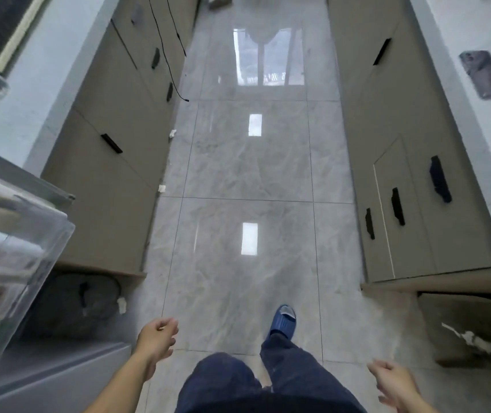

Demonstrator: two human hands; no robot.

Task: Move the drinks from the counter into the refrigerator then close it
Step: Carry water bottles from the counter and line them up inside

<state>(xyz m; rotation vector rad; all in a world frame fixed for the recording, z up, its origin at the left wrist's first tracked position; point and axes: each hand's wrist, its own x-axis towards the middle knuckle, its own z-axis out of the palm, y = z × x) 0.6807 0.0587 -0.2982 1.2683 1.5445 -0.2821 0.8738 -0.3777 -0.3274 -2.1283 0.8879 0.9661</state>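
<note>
Over the floor (250, 162) | left hand (157, 338) — loosely curled, empty | right hand (393, 383) — blurred, relaxed, empty

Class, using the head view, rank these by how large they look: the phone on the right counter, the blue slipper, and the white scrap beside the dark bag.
1. Phone
2. Blue slipper, close to the phone and nearer the camera, so unsure
3. White scrap

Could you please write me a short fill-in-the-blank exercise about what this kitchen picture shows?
1. Both the left hand and the right hand hold ____.
2. The phone lies on the counter on the person's ____ side.
3. The slipper is ____ in colour.

Missing words: nothing; right; blue
</note>
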